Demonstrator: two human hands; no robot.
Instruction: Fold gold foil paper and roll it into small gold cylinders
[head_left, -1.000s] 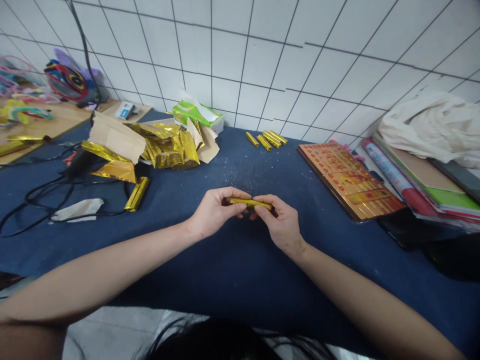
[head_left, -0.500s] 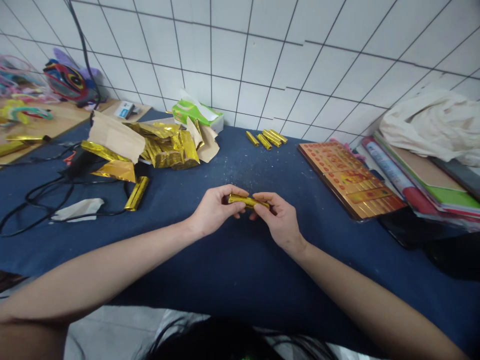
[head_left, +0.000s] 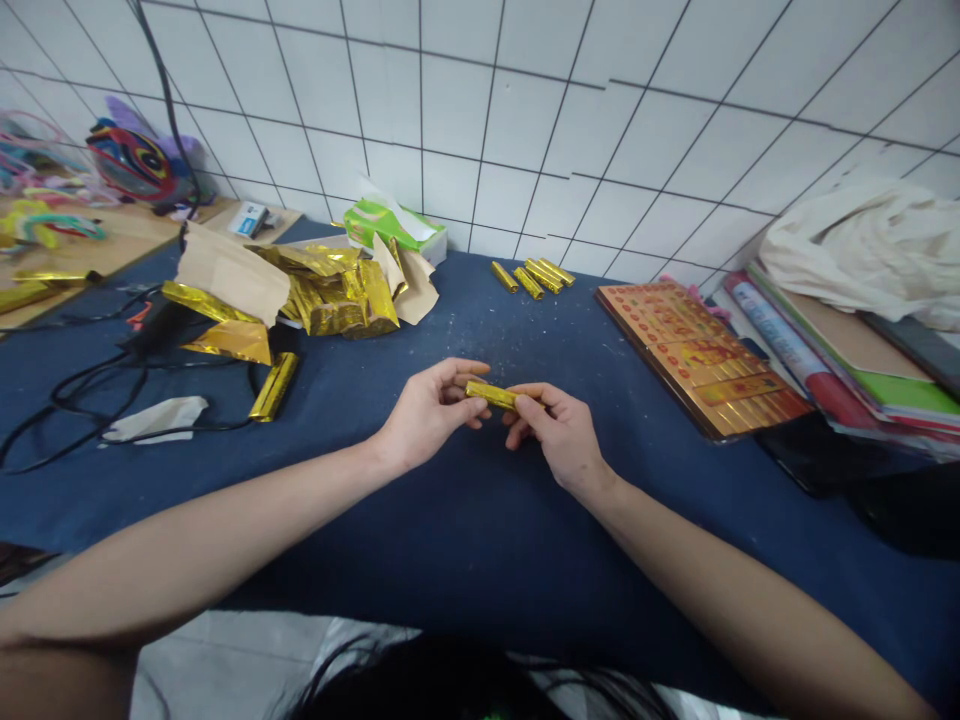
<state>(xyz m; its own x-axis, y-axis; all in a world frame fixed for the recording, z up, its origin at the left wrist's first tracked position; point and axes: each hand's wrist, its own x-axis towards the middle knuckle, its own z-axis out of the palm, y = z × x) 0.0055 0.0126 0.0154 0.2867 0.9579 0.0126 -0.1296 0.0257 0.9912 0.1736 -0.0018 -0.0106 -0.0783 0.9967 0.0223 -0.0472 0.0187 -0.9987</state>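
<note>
Foil heap: crumpled gold foil and brown paper [head_left: 330, 290], beyond and left of the left hand [head_left: 427, 410].
Loose roll: gold stick [head_left: 274, 387] on the blue bench [head_left: 450, 560], left of that hand.
Small gold rolls: cluster [head_left: 534, 277] by the tiled wall, beyond both hands.
Printed sheets: red-and-gold stack [head_left: 697, 360], right of the right hand [head_left: 562, 440].
Cables: black tangle [head_left: 90, 385], far left.

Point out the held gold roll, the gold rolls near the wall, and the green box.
held gold roll [head_left: 491, 394], head view, its foil middle.
gold rolls near the wall [head_left: 528, 283], head view, one middle roll.
green box [head_left: 382, 225], head view, green top.
</note>
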